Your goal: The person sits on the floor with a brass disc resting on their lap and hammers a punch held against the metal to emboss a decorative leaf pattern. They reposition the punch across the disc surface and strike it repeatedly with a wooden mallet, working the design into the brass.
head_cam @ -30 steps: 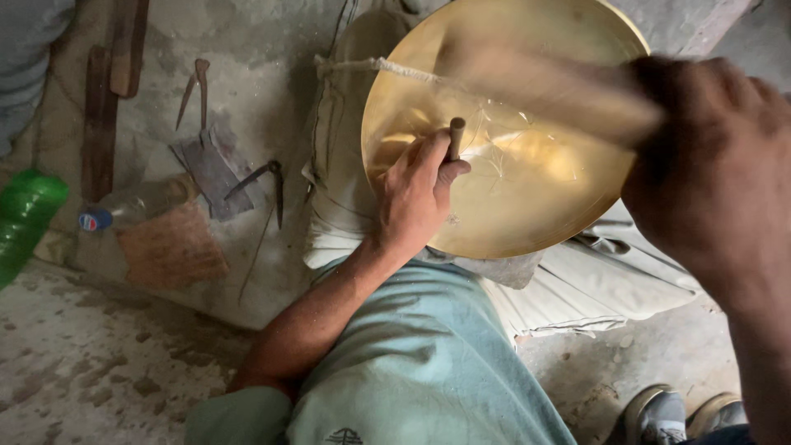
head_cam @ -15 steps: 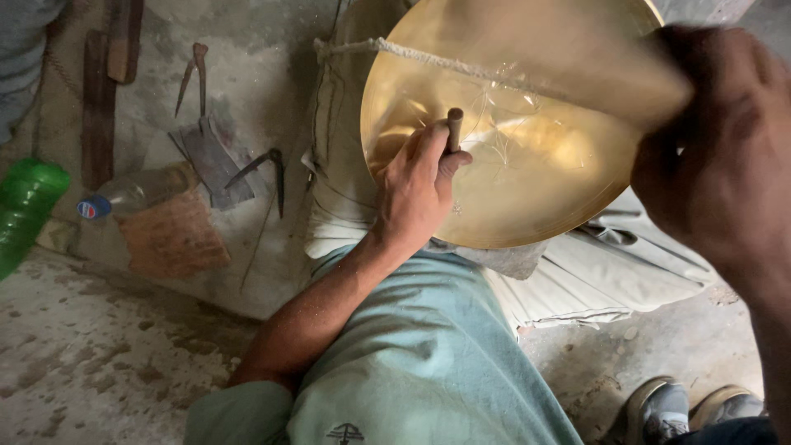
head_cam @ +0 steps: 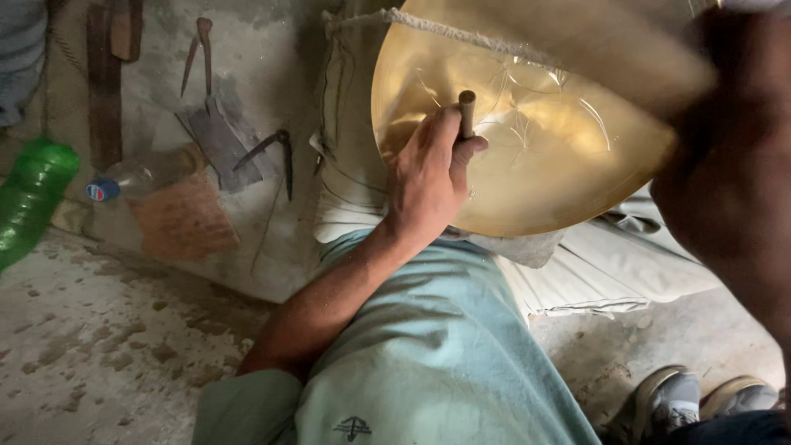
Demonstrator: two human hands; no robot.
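Observation:
A round brass plate (head_cam: 568, 177) with fine engraved lines leans on a cloth-covered support in front of me. My left hand (head_cam: 428, 177) rests on its lower left rim, closed round a short metal chisel (head_cam: 467, 110) whose tip stands against the plate. At the right edge, my right hand (head_cam: 733, 156) is blurred by motion. It grips a wooden mallet (head_cam: 626, 62), a pale streak across the top of the plate. A frayed cord (head_cam: 437, 29) runs along the plate's upper edge.
On the dusty floor at left lie a green plastic bottle (head_cam: 33, 194), a clear bottle with a blue cap (head_cam: 144, 177), a flat scraper (head_cam: 214, 124), metal dividers (head_cam: 276, 152) and a wooden strip (head_cam: 103, 74). Folded pale cloth (head_cam: 610, 268) lies under the plate. Grey shoes (head_cam: 700, 395) are at the lower right.
My right hand has swung the mallet up and down over the plate. The left hand keeps the chisel at nearly the same spot.

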